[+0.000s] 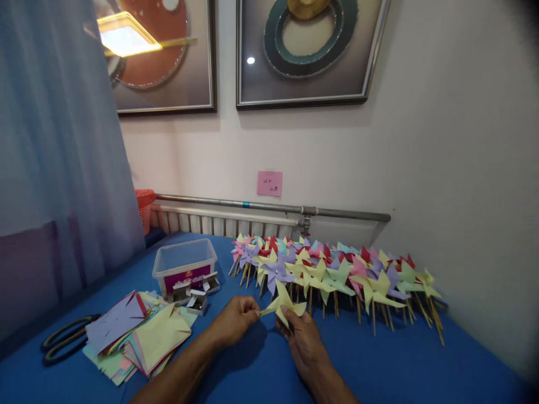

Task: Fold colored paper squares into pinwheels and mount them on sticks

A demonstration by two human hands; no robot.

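A pale yellow paper pinwheel [283, 303] is held above the blue tabletop in front of me. My right hand [305, 339] grips it from below, the thumb pressed against its middle. At its left side my left hand [240, 318] is closed in a pinch on the tip of one blade; anything smaller between those fingers is hidden. No stick shows on this pinwheel. Just beyond my hands lie rows of finished pinwheels [337, 275] in yellow, purple, green, pink and red, mounted on thin wooden sticks.
Cut paper squares [162, 336] are piled at left beside black-handled scissors [67, 339]. Behind them stand a clear plastic tub [185, 255] and small open boxes [197, 303] of tiny parts. A radiator [219, 221] and pipe run along the wall; a curtain [63, 140] hangs left.
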